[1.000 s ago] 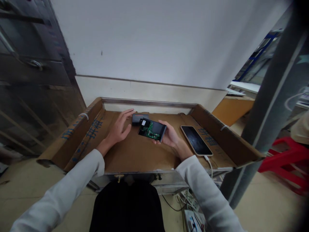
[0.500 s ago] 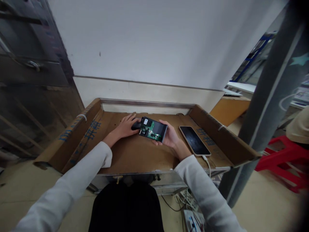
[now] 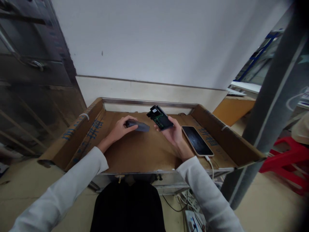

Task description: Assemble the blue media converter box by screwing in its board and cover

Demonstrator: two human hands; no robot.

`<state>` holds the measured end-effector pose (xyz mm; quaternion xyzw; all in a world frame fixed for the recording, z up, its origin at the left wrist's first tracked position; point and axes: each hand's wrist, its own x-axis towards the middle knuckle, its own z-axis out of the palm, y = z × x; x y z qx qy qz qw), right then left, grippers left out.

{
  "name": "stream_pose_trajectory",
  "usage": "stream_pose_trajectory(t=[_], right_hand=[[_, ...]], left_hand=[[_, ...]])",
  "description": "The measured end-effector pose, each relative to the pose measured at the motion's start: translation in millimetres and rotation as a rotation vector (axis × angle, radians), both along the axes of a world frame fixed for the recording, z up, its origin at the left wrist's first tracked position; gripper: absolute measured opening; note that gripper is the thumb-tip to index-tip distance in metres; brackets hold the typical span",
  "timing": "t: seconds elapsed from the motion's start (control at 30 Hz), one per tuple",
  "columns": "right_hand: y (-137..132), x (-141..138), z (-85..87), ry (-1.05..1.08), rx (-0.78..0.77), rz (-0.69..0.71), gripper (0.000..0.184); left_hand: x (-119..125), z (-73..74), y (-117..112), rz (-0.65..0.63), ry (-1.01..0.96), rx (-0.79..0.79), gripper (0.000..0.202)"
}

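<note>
"What's being held?"
"The left hand [image 3: 124, 126] grasps a dark block [image 3: 143, 127] between thumb and fingers; the right hand [image 3: 175, 132] holds a tilted circuit-board unit [image 3: 160, 120], some green showing."
"Where are those two pieces?"
"Over the cardboard-lined worktop [image 3: 145, 156], apart from each other. Whether the block touches it, I can't tell."
"And beside the right hand?"
"A phone [image 3: 197, 140] lying flat, a white cable [image 3: 210, 166] plugged into its near end."
</note>
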<state>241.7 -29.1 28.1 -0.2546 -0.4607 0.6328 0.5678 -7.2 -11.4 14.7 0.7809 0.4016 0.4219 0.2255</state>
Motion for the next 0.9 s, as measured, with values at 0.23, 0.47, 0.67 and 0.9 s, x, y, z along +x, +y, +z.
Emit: stream_pose_trajectory(t=[0.23, 0.47, 0.67, 0.9], right_hand=[[-7, -6, -10.6, -0.703, 0.801, -0.584, 0.03], [-15, -12, -14.2, -1.001, 1.325, -0.542, 0.048], [-11, -20, -22.4, -1.247, 1.448, -0.297, 0.036], [-10, -19, -21.0, -1.28, 1.508, -0.276, 0.034]], left_hand=[[1, 3.9, 1, 0.551, -0.166, -0.039, 0.054], [-8, 10.4, 3, 0.738, 0.02, -0.159, 0.058], [-10, 9.4, 8, 0.725, -0.08, -0.219, 0.058], [-10, 10.2, 7, 0.637, -0.078, -0.241, 0.058]])
